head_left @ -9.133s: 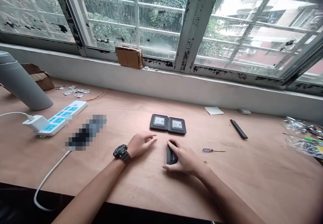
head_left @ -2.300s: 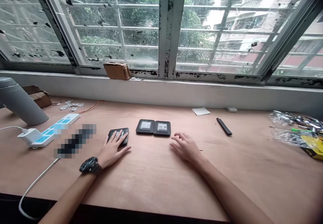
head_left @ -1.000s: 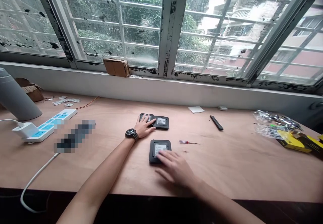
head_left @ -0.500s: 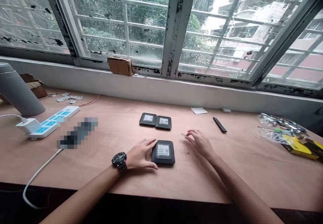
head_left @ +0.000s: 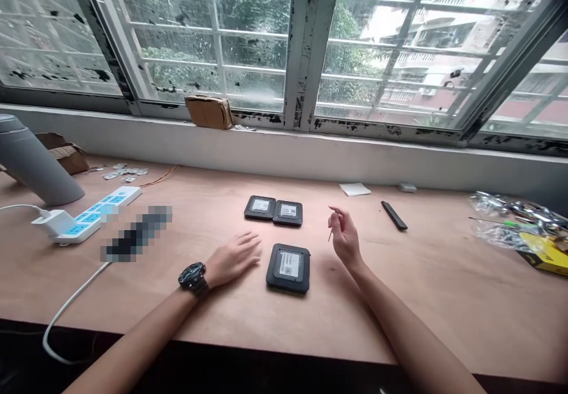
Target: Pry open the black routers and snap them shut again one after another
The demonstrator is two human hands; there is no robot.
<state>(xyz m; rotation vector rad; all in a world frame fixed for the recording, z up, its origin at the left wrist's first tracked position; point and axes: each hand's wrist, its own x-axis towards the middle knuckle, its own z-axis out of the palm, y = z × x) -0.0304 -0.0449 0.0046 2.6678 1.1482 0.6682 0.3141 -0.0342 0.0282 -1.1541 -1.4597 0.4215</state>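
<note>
Two black devices (head_left: 273, 212) sit paired on the far side; a third device (head_left: 288, 268) lies label up between your hands. Your left hand (head_left: 233, 258) is open and empty; your right hand (head_left: 345, 239) pinches a thin shaft (head_left: 331, 232), held up clear of the devices.

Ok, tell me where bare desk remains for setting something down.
Bare plywood shows right of the lone black case, between it and the plastic bags, and in front of it. Crowded: the power strip corner.

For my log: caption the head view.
Right hand pinches a thin tool beside a black device; left hand rests nearby.
</note>
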